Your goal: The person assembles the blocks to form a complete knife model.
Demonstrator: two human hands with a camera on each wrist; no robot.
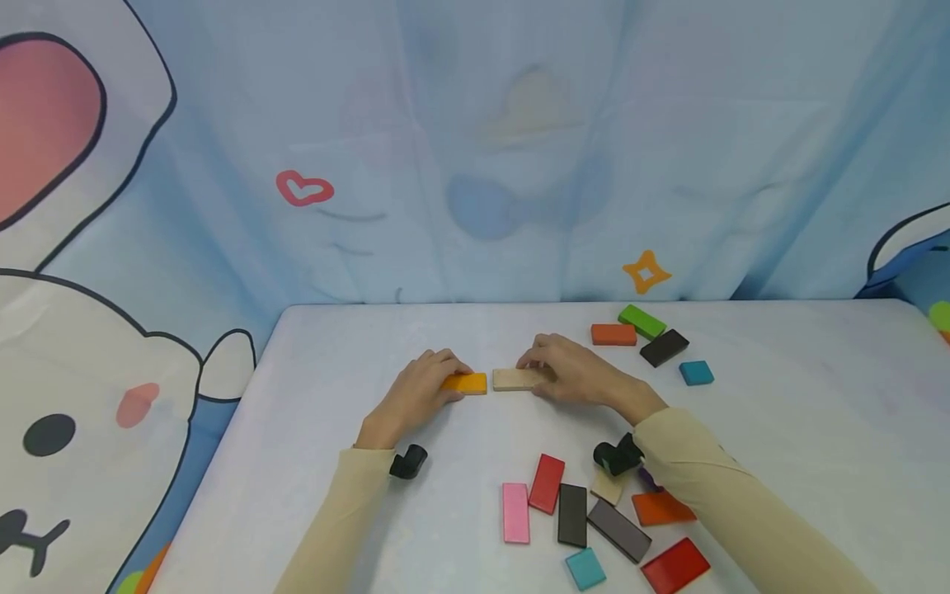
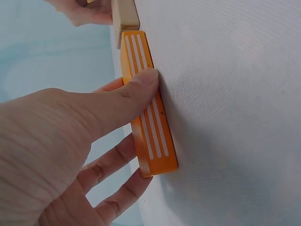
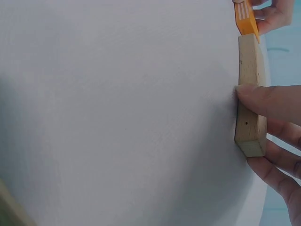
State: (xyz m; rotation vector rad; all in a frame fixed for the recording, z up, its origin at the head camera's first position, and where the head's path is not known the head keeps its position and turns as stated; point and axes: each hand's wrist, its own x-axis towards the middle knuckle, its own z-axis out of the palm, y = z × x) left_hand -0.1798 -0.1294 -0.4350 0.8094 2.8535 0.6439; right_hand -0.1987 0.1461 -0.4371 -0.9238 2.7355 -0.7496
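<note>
My left hand (image 1: 425, 390) pinches a yellow-orange wooden block (image 2: 153, 125) between thumb and fingers. White stripes run along its near face in the left wrist view. A plain wood-coloured block (image 3: 248, 127) is pinched by my right hand (image 1: 575, 371), with the thumb on the near side and fingers behind. Both blocks lie lengthwise in one line on the white table, end facing end, with a narrow gap between them in the head view.
Behind the right hand lie orange (image 1: 613, 334), green (image 1: 641, 321), black (image 1: 664, 348) and blue (image 1: 696, 373) blocks. Nearer, around the right forearm, are several more, among them pink (image 1: 515, 513), red (image 1: 547, 483) and grey (image 1: 619, 530) ones. A patterned curtain (image 1: 460, 165) hangs behind the table.
</note>
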